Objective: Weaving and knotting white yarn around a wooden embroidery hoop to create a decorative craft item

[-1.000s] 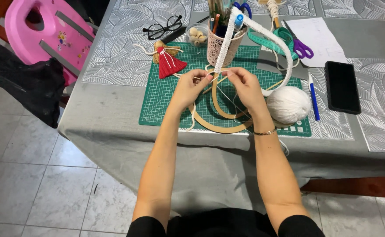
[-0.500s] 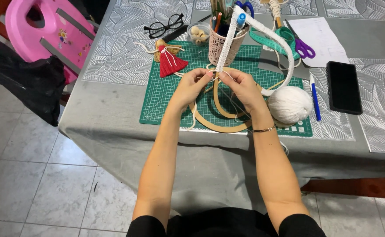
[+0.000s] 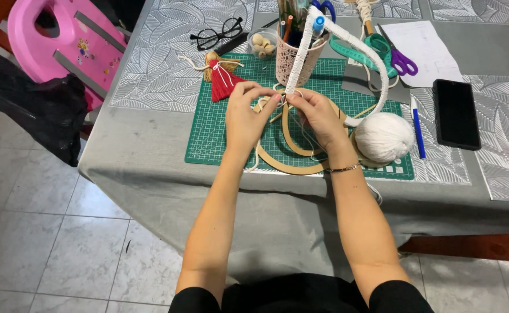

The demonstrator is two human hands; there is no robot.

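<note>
White cord-wrapped hoop (image 3: 347, 43) rises above the green cutting mat (image 3: 219, 133), both hands pinching its lower end. Left hand (image 3: 247, 116) and right hand (image 3: 318, 116) grip it tightly. Beside the mat's right edge sits a white yarn ball (image 3: 383, 137).

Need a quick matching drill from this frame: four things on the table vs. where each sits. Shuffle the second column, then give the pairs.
1. yarn ball
2. eyeglasses
3. phone
4. red tassel doll

A. far left, beyond the mat
B. right of the blue pen
C. mat's far-left corner
D. mat's near-right corner

Pairs: 1-D, 2-A, 3-B, 4-C.
</note>
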